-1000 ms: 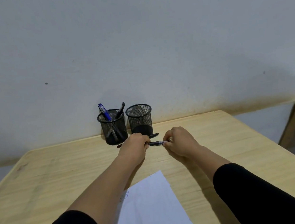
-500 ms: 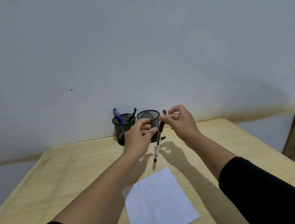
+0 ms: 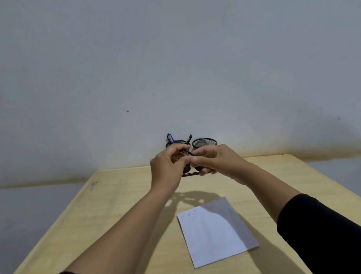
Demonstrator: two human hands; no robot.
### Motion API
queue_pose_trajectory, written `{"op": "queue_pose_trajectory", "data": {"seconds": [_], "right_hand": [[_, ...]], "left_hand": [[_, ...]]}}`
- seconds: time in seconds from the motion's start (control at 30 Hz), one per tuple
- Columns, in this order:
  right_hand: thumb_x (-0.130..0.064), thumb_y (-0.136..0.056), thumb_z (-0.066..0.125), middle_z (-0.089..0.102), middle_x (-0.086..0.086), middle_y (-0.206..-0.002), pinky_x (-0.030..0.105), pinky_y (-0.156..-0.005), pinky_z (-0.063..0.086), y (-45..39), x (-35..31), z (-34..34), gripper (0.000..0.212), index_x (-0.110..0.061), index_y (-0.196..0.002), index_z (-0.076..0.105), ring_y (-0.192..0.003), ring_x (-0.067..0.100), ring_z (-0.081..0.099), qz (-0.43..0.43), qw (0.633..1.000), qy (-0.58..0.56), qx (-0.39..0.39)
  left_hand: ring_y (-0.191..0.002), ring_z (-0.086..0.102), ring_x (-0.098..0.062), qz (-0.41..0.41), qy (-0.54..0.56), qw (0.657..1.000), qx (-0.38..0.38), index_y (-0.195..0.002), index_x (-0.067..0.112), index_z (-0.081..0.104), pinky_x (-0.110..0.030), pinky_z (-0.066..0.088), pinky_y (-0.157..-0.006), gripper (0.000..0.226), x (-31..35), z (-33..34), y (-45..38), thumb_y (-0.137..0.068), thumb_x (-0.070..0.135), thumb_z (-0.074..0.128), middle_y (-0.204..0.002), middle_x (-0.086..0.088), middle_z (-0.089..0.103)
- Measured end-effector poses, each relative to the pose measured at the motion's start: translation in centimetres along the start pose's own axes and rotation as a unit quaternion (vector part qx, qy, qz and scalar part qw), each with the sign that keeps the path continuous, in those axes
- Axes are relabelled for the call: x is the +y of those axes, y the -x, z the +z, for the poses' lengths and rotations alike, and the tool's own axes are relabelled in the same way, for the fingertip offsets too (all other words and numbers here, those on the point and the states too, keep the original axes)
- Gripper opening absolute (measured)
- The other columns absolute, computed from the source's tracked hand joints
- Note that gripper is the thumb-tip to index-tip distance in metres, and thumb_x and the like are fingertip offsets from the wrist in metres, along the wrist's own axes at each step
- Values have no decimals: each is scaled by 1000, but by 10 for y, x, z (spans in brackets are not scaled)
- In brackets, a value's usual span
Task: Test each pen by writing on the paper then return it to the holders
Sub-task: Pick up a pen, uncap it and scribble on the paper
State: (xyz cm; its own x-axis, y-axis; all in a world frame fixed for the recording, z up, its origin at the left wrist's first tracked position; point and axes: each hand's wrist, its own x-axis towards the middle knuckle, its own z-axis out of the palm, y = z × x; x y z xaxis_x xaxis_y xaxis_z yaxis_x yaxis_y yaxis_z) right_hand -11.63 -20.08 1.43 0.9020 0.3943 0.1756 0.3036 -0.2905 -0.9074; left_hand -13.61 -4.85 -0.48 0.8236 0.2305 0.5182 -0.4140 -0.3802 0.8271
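Held up near the centre of the frame, above the far part of the surface (image 3: 121, 217) and in front of the two holders: a dark pen (image 3: 186, 152), long axis slanting from upper left down to lower right, which end is the tip not clear. Pinched at its upper-left part by the grip of the left hand (image 3: 167, 168), fingers curled round the barrel; met at its lower-right end by the right hand (image 3: 218, 162), fingers bent and closed on that end. Only a short, dark, glossy stretch of barrel visible between the two grips, blurred. Behind the hands, at the back edge against the wall (image 3: 169, 62), two black mesh holders side by side: the left holder (image 3: 175, 143) with a blue pen (image 3: 170, 138) and a black pen (image 3: 188, 138) sticking out, the right holder (image 3: 204, 143) showing an open rim. Just below the hands, another dark pen (image 3: 190, 174) lying flat and roughly level across the surface at the holders' base. Pale wood surface, lit from above, hand shadows thrown toward the paper (image 3: 217, 231), a white sheet at lower centre-right with small marks near its upper-left corner. Plain grey-white wall, stained brown along the bottom. Black sleeves (image 3: 334, 239) at the lower corners.
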Motion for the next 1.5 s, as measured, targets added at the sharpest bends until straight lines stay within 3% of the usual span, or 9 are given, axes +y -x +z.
{"op": "queue_pose_trajectory", "data": {"seconds": [0.1, 0.23, 0.37, 0.67, 0.87, 1.03, 1.2, 1.37, 1.5], "right_hand": [[-19, -81, 71, 69, 2, -76, 19, -49, 38, 7, -4, -7, 18, -18, -99, 68, -53, 11, 61, 39, 996, 76, -6], [-15, -81, 68, 69, 6, -75, 16, -48, 46, 13, -1, -6, 11, -11, -91, 68, -55, 9, 64, 74, 987, -141, 4], [-19, -82, 61, 71, 4, -73, 12, -43, 48, 19, 11, 8, 18, -10, -96, 67, -57, 8, 67, 53, 932, -358, 3], [-9, -93, 52, 58, 4, -54, 15, -37, 32, 19, 21, 31, 19, -8, -74, 51, -41, 7, 45, -64, 966, -247, 32], [-9, -92, 53, 56, 2, -53, 15, -39, 29, 18, 19, 25, 21, -12, -71, 51, -40, 6, 43, -81, 969, -227, 50], [-9, -92, 53, 55, -3, -49, 14, -38, 26, 10, 22, 26, 21, -13, -72, 51, -39, 5, 41, -69, 975, -202, 55], [-11, -92, 50, 48, -8, -40, 9, -34, 26, 25, 49, -55, 25, -15, -68, 49, -34, 1, 37, -42, 935, -259, 238], [-8, -92, 49, 55, -1, -45, 15, -31, 26, 0, 51, -10, 17, -9, -75, 54, -33, 8, 41, -16, 958, -255, 128], [-12, -95, 42, 65, 6, -64, 17, -36, 38, -1, 52, 16, 22, -7, -97, 63, -47, 10, 55, 23, 965, -260, 30]], "left_hand": [[-64, 59, 8, -36, 19, 999, 32, -82, 30, 67, -2, 42, -65, 20, -11, -16, 2, -76, 11, 72, -76, 8, 68], [-75, 60, -9, -73, 42, 996, 14, -75, 32, 64, -20, 45, -77, 19, -24, -23, 10, -79, 14, 69, -78, 6, 68], [-72, 57, -14, -91, 60, 994, 5, -74, 33, 63, -27, 46, -77, 17, -27, -22, 19, -80, 19, 69, -74, 4, 64], [-61, 50, -7, -89, 11, 991, -96, -90, 23, 69, -18, 41, -66, 7, -24, -26, 23, -84, 22, 66, -65, 6, 58], [-49, 49, 4, -100, 35, 990, -97, -78, 28, 68, -19, 41, -69, 9, -23, -23, 13, -83, 20, 68, -59, 9, 55], [-65, 54, -10, -107, 30, 986, -121, -69, 34, 67, -28, 48, -80, 19, -22, -15, 7, -82, 20, 68, -67, 4, 61], [-78, 54, -16, -173, -96, 976, 87, -87, 26, 74, -30, 43, -74, 11, -90, -115, -9, -84, 29, 64, -69, 7, 63], [-73, 56, -10, -164, -124, 976, -66, -89, 25, 70, -21, 43, -71, 7, -85, -67, 13, -83, 25, 66, -80, 5, 64], [-69, 56, 2, -117, -170, 972, -111, -95, 14, 73, 3, 39, -60, 13, -91, -32, 19, -84, 16, 65, -85, 2, 66]]}}
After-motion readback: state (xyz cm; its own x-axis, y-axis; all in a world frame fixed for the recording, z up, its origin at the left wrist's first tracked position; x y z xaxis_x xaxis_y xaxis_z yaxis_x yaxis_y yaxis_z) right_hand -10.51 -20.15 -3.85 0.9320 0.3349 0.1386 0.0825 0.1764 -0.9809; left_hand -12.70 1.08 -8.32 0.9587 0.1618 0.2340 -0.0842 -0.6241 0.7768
